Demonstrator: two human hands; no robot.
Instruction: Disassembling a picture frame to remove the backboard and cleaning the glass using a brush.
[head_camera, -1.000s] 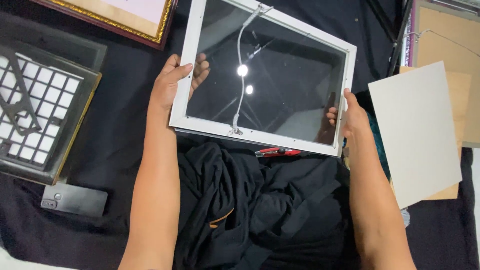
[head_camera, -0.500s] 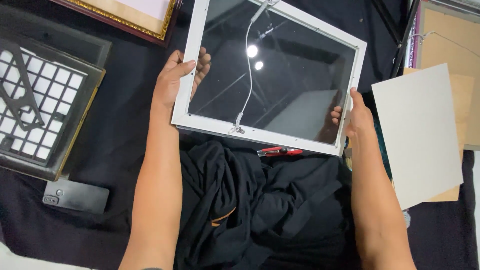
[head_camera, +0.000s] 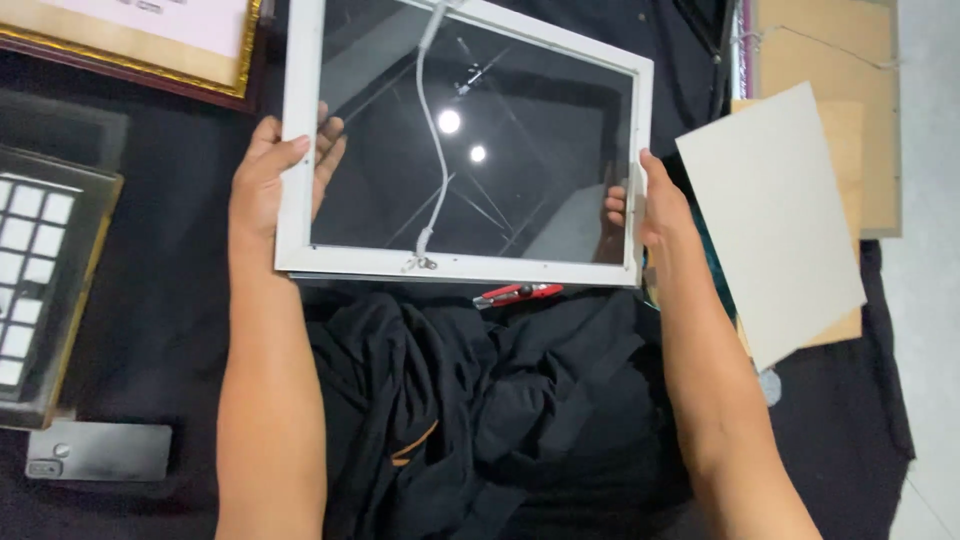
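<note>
While the left hand (head_camera: 268, 185) and right hand (head_camera: 655, 210) are pinching the white glazed frame (head_camera: 465, 150) at 9 and 3 o'clock, it is hovering over black cloth (head_camera: 480, 410); rigid, probably light, glass fragile: rails are looking the safest hold.

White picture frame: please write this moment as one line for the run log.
left hand: holds white frame left side | right hand: holds right side | frame glass reflects lights | red cutter below frame on black cloth
</note>
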